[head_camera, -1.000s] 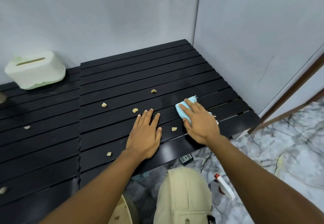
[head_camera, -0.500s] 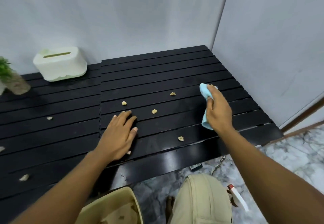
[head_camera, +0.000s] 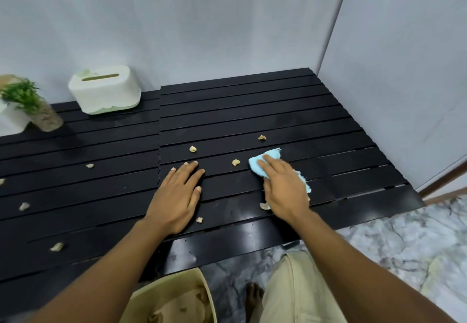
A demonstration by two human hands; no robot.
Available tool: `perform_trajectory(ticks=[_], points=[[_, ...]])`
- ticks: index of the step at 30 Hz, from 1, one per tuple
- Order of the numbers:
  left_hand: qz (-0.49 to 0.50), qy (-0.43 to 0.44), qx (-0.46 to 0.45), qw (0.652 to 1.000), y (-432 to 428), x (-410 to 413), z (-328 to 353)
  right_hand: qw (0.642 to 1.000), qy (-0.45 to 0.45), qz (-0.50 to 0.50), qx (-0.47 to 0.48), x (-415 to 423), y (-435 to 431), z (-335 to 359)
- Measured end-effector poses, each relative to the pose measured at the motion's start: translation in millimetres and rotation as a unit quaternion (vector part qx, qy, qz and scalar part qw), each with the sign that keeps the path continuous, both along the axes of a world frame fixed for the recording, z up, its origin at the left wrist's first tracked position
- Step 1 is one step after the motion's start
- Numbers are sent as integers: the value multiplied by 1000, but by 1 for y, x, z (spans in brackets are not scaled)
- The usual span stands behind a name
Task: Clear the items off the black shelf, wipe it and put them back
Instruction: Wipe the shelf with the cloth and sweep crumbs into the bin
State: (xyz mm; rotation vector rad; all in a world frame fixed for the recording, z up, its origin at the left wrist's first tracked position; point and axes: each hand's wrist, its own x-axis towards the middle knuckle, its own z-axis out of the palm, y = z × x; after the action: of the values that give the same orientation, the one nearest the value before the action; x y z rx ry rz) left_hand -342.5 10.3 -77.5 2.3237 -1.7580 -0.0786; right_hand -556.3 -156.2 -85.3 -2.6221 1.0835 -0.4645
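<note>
You have a black slatted shelf (head_camera: 252,110), tan crumbs (head_camera: 235,162) and a light blue cloth (head_camera: 267,157); the tissue box (head_camera: 104,90) is white over pale green, the plant (head_camera: 21,95) green, the floor (head_camera: 404,242) grey-white marble-veined

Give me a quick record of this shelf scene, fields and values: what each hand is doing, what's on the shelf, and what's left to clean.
Left hand: flat on the black shelf, holding nothing
Right hand: pressing a blue cloth onto the slats
Debris: small tan crumbs scattered across the slats, one just left of the cloth
Not cleared: tissue box and potted plant at back left
Below: beige bin by the front edge
</note>
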Motion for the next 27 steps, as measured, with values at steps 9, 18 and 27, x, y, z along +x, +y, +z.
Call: perform_trajectory(ticks=[9, 18, 27], points=[[40, -4, 35, 999, 31, 22, -2, 961, -213, 82, 159, 66, 84, 16], [67, 13, 48, 997, 56, 39, -3, 985, -132, -107, 40, 14, -11, 54], [67, 8, 41, 997, 56, 41, -6, 997, 25, -66, 11, 47, 5, 10]])
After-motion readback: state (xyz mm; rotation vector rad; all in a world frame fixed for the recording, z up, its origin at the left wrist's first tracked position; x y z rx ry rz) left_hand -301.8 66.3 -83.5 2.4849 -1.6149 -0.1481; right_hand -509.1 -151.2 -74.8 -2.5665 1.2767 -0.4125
